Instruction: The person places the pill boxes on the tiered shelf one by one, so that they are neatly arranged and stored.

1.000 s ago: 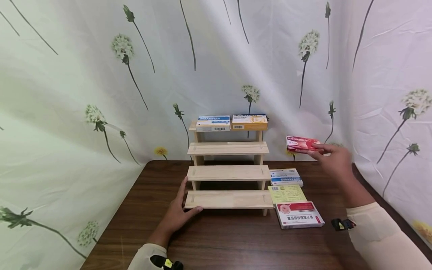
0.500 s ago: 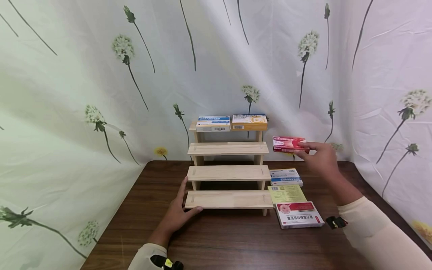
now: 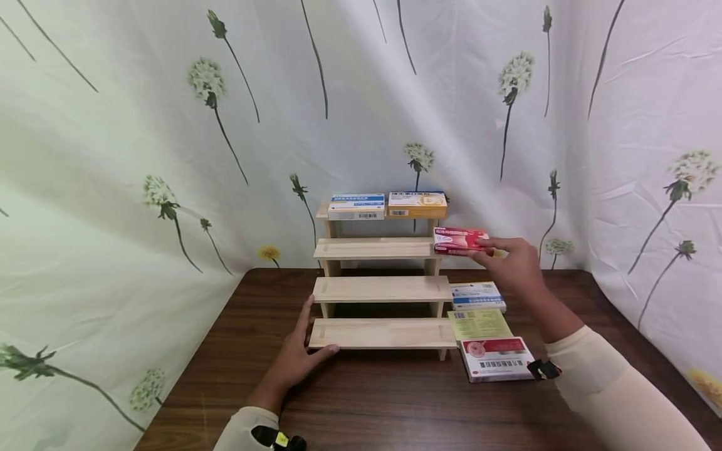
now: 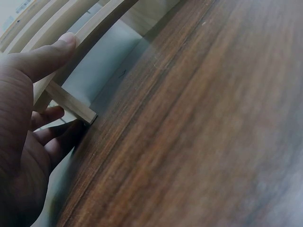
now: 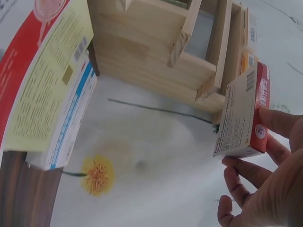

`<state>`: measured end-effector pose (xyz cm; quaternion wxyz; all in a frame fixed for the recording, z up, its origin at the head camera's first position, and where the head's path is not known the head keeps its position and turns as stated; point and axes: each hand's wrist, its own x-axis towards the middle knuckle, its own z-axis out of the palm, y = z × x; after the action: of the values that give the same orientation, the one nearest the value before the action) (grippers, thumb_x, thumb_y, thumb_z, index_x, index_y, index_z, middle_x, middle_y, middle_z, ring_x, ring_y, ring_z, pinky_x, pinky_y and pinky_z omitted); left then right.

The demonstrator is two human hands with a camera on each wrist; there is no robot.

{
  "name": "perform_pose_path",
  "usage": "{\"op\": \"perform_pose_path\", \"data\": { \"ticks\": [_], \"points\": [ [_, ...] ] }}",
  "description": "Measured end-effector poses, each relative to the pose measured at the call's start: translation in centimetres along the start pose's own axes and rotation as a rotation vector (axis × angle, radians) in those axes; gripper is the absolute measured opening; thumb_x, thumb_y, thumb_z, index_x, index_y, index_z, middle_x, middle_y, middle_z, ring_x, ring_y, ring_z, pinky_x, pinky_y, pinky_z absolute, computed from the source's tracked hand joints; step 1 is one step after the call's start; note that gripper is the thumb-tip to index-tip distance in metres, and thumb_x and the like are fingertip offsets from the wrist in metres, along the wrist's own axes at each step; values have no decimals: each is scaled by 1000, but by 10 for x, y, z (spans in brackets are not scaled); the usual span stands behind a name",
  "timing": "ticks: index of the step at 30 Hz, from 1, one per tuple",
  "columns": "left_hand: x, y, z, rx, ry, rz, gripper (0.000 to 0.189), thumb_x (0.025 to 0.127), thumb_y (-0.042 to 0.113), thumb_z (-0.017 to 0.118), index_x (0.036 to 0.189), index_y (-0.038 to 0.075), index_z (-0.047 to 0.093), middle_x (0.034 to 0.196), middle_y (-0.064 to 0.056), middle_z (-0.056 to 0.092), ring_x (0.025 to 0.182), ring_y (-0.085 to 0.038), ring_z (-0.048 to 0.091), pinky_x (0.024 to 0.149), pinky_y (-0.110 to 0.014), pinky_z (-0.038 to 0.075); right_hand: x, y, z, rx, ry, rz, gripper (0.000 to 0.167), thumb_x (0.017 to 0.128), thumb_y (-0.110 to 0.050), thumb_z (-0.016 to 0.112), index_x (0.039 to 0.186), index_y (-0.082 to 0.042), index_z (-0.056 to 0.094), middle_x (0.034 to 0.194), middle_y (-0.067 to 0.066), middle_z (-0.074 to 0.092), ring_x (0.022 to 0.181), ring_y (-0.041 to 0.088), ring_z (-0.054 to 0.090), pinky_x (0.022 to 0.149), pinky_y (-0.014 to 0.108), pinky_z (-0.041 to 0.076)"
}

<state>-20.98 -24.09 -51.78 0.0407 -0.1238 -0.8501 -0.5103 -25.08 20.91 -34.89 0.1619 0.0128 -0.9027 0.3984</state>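
Observation:
My right hand (image 3: 516, 263) pinches a red and white medicine box (image 3: 458, 240) by its right end, thumb and fingers on opposite faces. In the head view the box overlaps the right end of the second-highest step of a wooden stepped rack (image 3: 383, 332). The right wrist view shows this medicine box (image 5: 241, 113) beside the rack's upper end. At the rack's lower left corner, my left hand (image 3: 293, 360) holds the lowest step, thumb on its front edge and fingers along its side. In the left wrist view the fingers (image 4: 61, 139) reach behind the rack's leg.
On the top step lie a blue and white box (image 3: 356, 207) and an orange and white box (image 3: 417, 205). Right of the rack, a blue-striped box (image 3: 478, 295), a yellow-green box (image 3: 479, 323) and a red and white box (image 3: 499, 360) lie on the dark wooden table (image 3: 372, 407).
My right hand has moved left with the medicine box, from well right of the rack to the right end of its second-highest step. My left hand has stayed on the rack's corner.

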Motion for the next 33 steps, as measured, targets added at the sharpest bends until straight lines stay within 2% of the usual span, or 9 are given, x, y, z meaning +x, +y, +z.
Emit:
{"op": "perform_pose_path", "data": {
  "ticks": [3, 6, 11, 18, 26, 33],
  "points": [
    [0, 0, 0, 5, -1, -1, 118, 95, 32, 89, 175, 45, 3, 171, -29, 39, 137, -48, 64, 107, -61, 56, 0, -3, 7, 15, -5, -21, 51, 103, -35, 78, 144, -5, 71, 157, 26, 59, 140, 46, 52, 107, 64, 48],
    [0, 1, 0, 8, 2, -9, 118, 95, 33, 89, 175, 46, 3, 172, -29, 39, 137, -48, 64, 107, -62, 56, 1, -6, 14, 27, 3, -50, 46, 103, -32, 78, 140, -4, 74, 154, 26, 61, 142, 47, 51, 111, 70, 45],
    [-1, 3, -1, 11, 4, -16, 118, 95, 33, 89, 175, 45, 3, 172, -29, 38, 138, -47, 64, 108, -63, 56, 2, -12, 25, 37, 15, -80, 44, 102, -29, 80, 136, -1, 76, 145, 26, 64, 135, 44, 52, 106, 64, 48],
    [-1, 4, -1, 21, 7, -12, 119, 94, 33, 89, 175, 44, 3, 171, -29, 40, 136, -45, 66, 106, -60, 57, 2, -22, 42, 44, 22, -61, 45, 101, -29, 81, 137, -3, 76, 139, 25, 61, 129, 40, 50, 94, 52, 52],
    [-1, 0, 0, 31, 14, -13, 119, 94, 36, 89, 175, 45, 2, 169, -26, 44, 133, -41, 68, 105, -56, 58, -1, -35, 61, 48, 41, -131, 43, 100, -29, 83, 135, -4, 78, 133, 24, 64, 125, 39, 53, 93, 55, 53],
    [1, 0, 0, 23, 7, -10, 118, 95, 35, 88, 175, 47, 3, 172, -27, 40, 135, -44, 67, 105, -58, 58, 4, -44, 79, 64, 74, -227, 37, 97, -26, 87, 129, -7, 82, 120, 21, 73, 119, 37, 56, 92, 57, 51]
  ]
}}
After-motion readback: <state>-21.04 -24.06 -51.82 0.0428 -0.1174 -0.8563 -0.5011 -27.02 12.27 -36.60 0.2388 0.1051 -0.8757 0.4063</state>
